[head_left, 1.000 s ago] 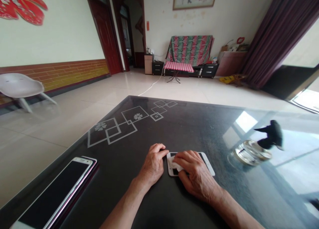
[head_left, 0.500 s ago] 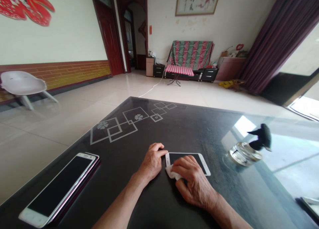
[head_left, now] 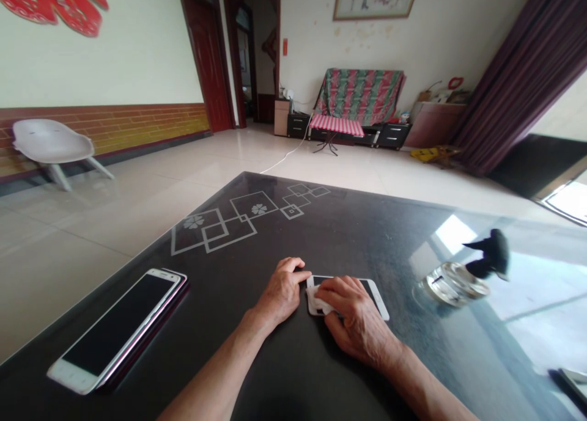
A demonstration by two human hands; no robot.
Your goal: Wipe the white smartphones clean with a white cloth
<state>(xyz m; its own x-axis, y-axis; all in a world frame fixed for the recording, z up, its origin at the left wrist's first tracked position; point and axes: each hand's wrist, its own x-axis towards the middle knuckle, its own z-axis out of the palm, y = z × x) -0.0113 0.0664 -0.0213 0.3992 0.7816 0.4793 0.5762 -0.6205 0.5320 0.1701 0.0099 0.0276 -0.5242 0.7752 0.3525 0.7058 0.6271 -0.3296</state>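
A white smartphone (head_left: 377, 299) lies flat on the dark tabletop, screen up, partly covered by my right hand (head_left: 355, 314). That hand is closed on a folded white tissue (head_left: 315, 300) and presses it on the phone's screen near the left end. My left hand (head_left: 282, 289) rests on the table at the phone's left side. Its thumb reaches the phone's upper left corner, with the other fingers loosely bent and apart from the thumb; they grip nothing.
At the left, a larger white phone (head_left: 117, 329) lies on a dark red-edged object. A clear spray bottle (head_left: 454, 283) with a black trigger head stands at the right. A dark object (head_left: 571, 387) is cut off at the right edge. Beyond the glossy table (head_left: 348, 231) stands a white chair (head_left: 52, 141).
The right hand and the tissue have slid up slightly from the phone's lower edge onto its screen. My left hand stays at the corner. The whole view has shifted a little.
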